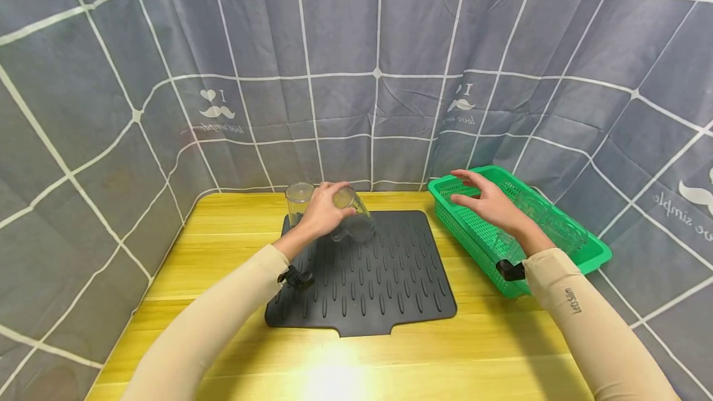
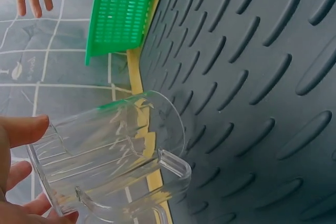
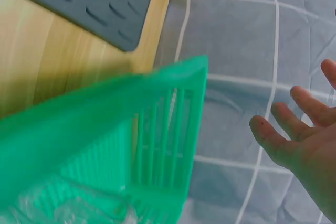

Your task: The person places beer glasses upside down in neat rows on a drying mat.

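Clearly, the left hand [image 1: 324,210] is clamping on a clear glass mug [image 1: 356,218], its thumb pressing one side and its fingers curling round the other at the upper end. That mug is tilting over the back left part of the black mat [image 1: 379,283]; whether its lower end is touching the mat, I cannot tell. Just beside it, a second glass [image 1: 299,197] is standing at the mat's back left corner, the hand partly hiding it.

Meanwhile, the right hand [image 1: 490,200] is hovering to the right of the mat, above a green basket [image 1: 468,235], with thumb and fingers standing well apart and holding nothing. More clear glassware [image 1: 562,237] is lying in that basket, to the mat's right.

As for writing, the right sleeve [image 1: 590,320], to the mat's right, is bearing dark lettering that seems to be reading "Letsslim". Behind the mat, a grey checked curtain [image 1: 345,36] is showing white prints: "I", a heart, a moustache and "love simple", all appearing mirrored. Far right of the mat, "simple" is repeating, again reversed, beside another moustache.
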